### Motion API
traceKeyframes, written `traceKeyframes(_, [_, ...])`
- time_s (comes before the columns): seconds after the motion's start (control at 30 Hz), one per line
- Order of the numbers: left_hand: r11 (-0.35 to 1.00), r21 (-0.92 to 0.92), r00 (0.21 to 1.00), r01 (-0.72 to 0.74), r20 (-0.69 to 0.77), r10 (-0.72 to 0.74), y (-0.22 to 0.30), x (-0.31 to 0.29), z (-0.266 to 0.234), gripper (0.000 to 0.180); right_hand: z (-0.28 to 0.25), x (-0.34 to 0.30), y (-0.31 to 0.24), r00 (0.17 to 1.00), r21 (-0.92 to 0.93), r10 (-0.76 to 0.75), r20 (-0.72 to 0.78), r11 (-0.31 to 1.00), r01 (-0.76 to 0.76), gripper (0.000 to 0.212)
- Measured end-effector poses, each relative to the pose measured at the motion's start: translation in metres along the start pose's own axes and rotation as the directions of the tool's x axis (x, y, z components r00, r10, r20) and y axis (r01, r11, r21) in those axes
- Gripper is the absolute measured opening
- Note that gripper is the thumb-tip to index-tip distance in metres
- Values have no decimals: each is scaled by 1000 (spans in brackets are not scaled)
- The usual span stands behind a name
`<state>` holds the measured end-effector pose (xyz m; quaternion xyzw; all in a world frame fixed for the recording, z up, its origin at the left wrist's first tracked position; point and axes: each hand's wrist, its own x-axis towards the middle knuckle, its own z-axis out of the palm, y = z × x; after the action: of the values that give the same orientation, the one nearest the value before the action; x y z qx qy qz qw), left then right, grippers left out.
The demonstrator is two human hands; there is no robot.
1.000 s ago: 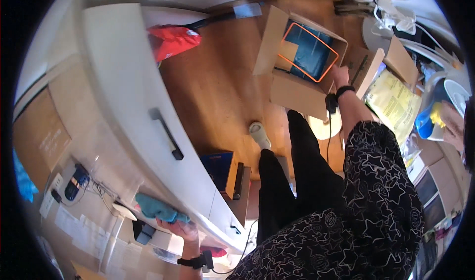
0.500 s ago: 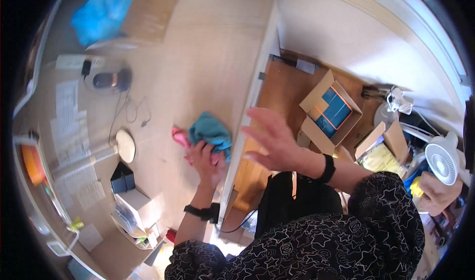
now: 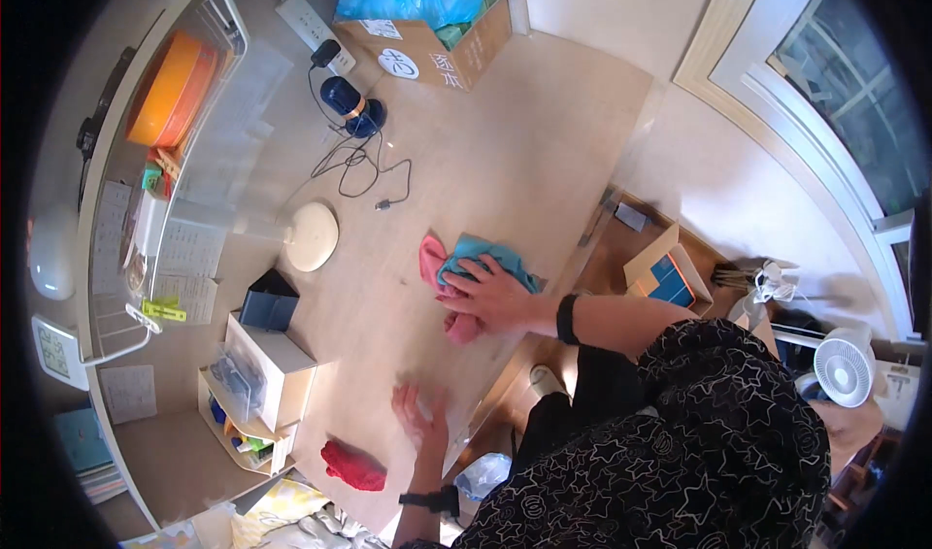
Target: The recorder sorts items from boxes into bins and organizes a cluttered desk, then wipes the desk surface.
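Note:
On the desk [image 3: 544, 112], a bunched teal cloth [image 3: 490, 250] lies together with a pink cloth [image 3: 431, 258]. My right hand [image 3: 495, 297] presses down on the two cloths, its fingers curved over the teal one. Part of the pink cloth [image 3: 464, 329] bulges out below my palm. Nearer to me, my left hand [image 3: 419, 418] is over the desk's front part, empty, with its fingers apart and slightly blurred. A crumpled red cloth [image 3: 353, 465] lies to its lower left, apart from it.
A round cream lamp base [image 3: 312, 235], a dark blue device [image 3: 349, 102] with a loose cable and a black stand [image 3: 269, 300] are along the desk's left. At the back stands a carton [image 3: 427, 54] with a blue bag. Right of the desk are an open carton [image 3: 670, 267] and a white fan [image 3: 843, 366].
My left hand has let go of the cloths and moved nearer to me. My right hand, raised and empty before, is now down on the cloths. The view has turned, bringing the red cloth fully into sight.

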<state>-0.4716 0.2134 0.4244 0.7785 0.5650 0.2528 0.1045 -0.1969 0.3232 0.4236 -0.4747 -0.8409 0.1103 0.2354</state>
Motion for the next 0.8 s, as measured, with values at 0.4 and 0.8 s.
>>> traceKeyframes(0.4, [892,379,956,246,54,-287,-6,-30,4,45,-126,92,382,937,-220,269,-225,922,-318,55])
traceKeyframes(0.8, [901,391,982,186,-42,-185,-10,-30,1,45,-82,121,298,970,-229,217,-107,944,-237,47])
